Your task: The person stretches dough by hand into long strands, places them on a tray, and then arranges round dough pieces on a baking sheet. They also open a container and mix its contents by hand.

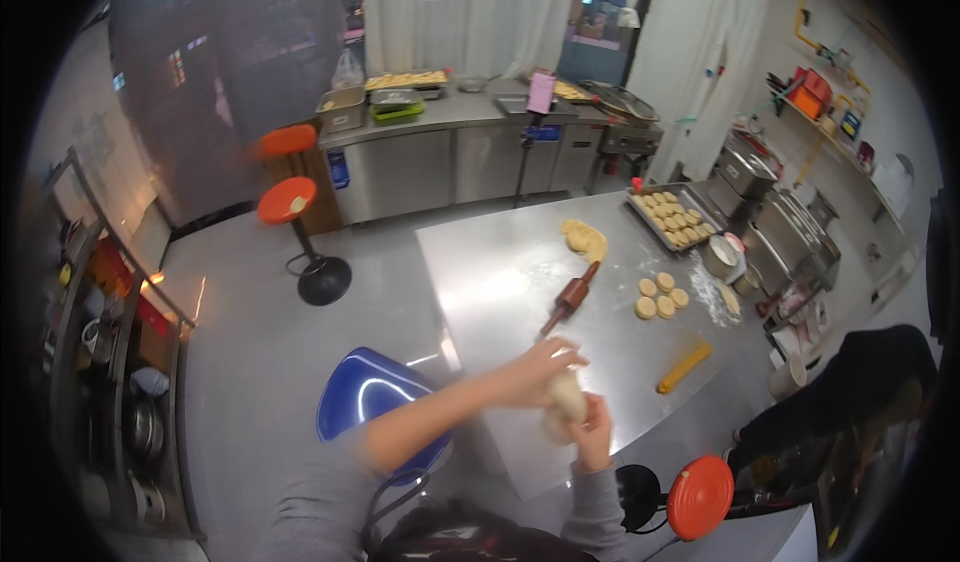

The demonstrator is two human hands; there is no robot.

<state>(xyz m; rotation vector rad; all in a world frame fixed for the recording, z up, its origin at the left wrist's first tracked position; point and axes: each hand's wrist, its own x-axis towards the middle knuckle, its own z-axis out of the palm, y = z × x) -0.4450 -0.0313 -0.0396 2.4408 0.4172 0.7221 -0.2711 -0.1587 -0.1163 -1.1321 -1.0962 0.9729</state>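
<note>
Both hands hold a pale, stretched piece of dough (567, 397) above the near end of a stainless steel table (487, 262). My left hand (541, 373) grips its upper end, and my right hand (592, 431) its lower right side; blur hides the exact finger contact. Beyond the hands lies a brown rolling pin (573, 296), its far handle close to a yellow crumbly dough mass (585, 239). Several round dough pieces (664, 306) sit in a group to the right. Nearer the right edge is a yellow-orange dough strip (684, 367).
A tray of round pieces (671, 221) and a container of white powder (721, 254) stand at the far right. A blue chair (375, 397) is left of the table, an orange stool (700, 497) at lower right. A person in dark clothes (847, 389) is at right.
</note>
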